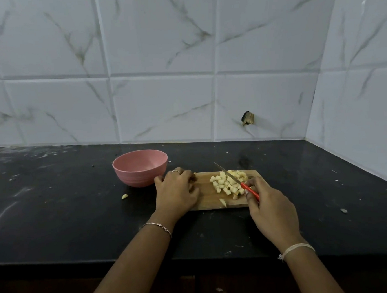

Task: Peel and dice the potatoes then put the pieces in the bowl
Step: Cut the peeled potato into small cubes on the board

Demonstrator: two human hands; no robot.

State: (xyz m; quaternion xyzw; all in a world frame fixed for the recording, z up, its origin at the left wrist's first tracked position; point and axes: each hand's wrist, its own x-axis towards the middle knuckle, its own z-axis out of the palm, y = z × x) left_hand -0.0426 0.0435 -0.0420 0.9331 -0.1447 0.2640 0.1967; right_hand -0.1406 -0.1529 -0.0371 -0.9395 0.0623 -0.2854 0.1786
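On the dark counter (55, 213): one pink bowl (132, 175), just left of one wooden cutting board (208, 198). On the board, a single heap of diced potato (227, 184), cubes too many to count. One red-handled knife (250, 190) pinched in the grip of the right hand (272, 207), blade across the heap. Left hand (176, 193) on the board's left end, grip loosely curled; contents impossible to tell. One stray potato piece (124, 196) near the bowl; one scrap (343, 210) far right.
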